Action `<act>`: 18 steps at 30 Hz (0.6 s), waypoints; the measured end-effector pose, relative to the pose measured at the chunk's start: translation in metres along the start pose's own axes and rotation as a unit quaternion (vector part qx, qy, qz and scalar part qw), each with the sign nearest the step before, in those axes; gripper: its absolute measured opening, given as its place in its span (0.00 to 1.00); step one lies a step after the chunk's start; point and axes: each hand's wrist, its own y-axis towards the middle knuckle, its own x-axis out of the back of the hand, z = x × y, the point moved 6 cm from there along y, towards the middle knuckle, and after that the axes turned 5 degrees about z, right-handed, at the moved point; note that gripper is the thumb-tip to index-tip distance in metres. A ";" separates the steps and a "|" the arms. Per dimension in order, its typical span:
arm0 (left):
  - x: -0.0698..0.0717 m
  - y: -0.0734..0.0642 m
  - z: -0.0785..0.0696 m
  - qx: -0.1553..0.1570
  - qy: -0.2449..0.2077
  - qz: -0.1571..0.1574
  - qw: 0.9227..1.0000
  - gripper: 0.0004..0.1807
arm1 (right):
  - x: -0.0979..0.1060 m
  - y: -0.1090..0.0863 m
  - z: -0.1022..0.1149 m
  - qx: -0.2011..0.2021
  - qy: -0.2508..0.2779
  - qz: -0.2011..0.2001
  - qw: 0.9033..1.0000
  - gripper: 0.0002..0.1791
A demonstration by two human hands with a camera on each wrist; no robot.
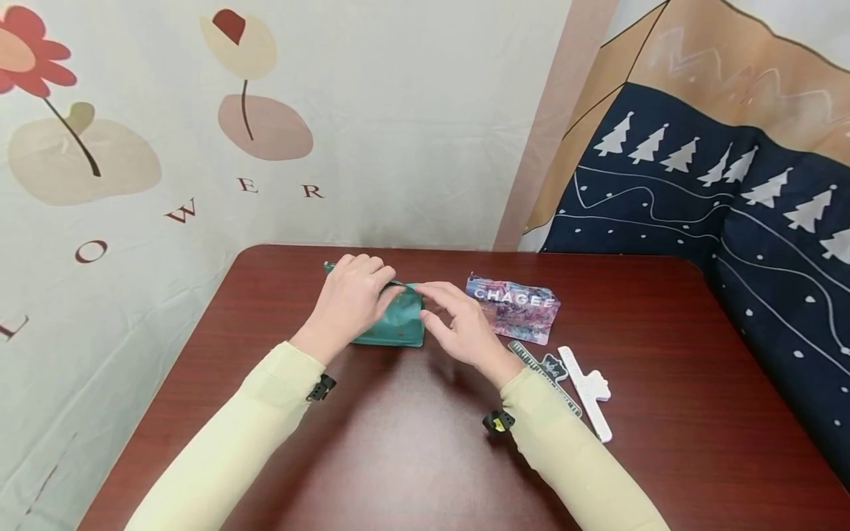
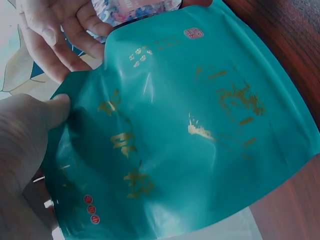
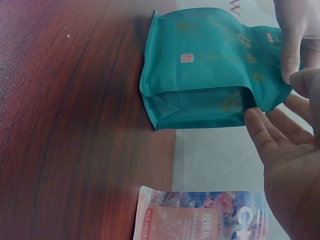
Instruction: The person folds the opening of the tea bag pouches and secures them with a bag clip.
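Observation:
A teal pouch (image 1: 398,324) with gold lettering stands on the table, its top bent over. My left hand (image 1: 352,299) grips the pouch's top edge; in the left wrist view its thumb (image 2: 59,111) presses on the front face. The right hand (image 1: 461,324) is at the pouch's right side. Its fairly straight fingers (image 3: 260,131) touch the side fold near the top in the right wrist view. Part of the pouch's top is hidden behind the hands.
A pink and blue CHAGEE pouch (image 1: 521,313) lies right of the teal one. Nearer, by the right forearm, are a black-and-white patterned clip (image 1: 546,376) and a white clip (image 1: 586,393). A printed cloth (image 1: 412,147) hangs behind the brown table (image 1: 412,457).

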 end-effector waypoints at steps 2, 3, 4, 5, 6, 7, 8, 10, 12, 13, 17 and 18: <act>0.001 0.000 0.000 -0.003 -0.003 0.007 1.000 0.12 | 0.000 0.000 0.000 0.000 -0.004 0.000 1.000 0.21; 0.001 0.000 0.000 -0.004 -0.004 0.011 1.000 0.12 | 0.000 0.000 0.000 0.000 -0.005 0.001 1.000 0.21; 0.002 0.000 0.000 -0.004 -0.003 0.014 1.000 0.13 | 0.001 0.000 0.000 0.000 -0.007 0.001 1.000 0.21; 0.002 -0.001 0.000 -0.003 -0.003 0.017 1.000 0.14 | 0.001 0.000 0.000 -0.001 -0.008 0.001 1.000 0.21; 0.003 -0.001 0.001 -0.002 -0.003 0.020 1.000 0.15 | 0.001 0.000 0.000 -0.001 -0.008 0.002 1.000 0.21; 0.003 -0.001 0.001 -0.001 -0.002 0.022 1.000 0.15 | 0.001 0.000 0.001 0.000 -0.008 0.002 1.000 0.20; 0.004 -0.001 0.001 0.000 -0.003 0.024 1.000 0.15 | 0.001 0.000 0.001 0.002 -0.009 0.002 1.000 0.20; 0.006 -0.001 0.001 0.004 -0.003 0.029 1.000 0.16 | 0.001 0.000 0.002 0.005 -0.010 0.002 1.000 0.20; 0.007 -0.002 0.003 0.006 -0.006 0.027 1.000 0.15 | 0.000 0.001 0.002 0.006 -0.009 0.002 1.000 0.20; 0.007 -0.002 0.003 0.006 -0.008 0.027 1.000 0.15 | 0.000 0.001 0.001 0.006 -0.008 0.002 1.000 0.20; 0.008 -0.003 0.005 0.007 -0.018 0.026 0.999 0.16 | -0.001 0.001 0.000 0.001 -0.003 0.004 1.000 0.19; 0.008 -0.004 0.005 0.008 -0.020 0.029 0.999 0.16 | -0.001 0.001 0.000 -0.001 -0.002 0.003 1.000 0.19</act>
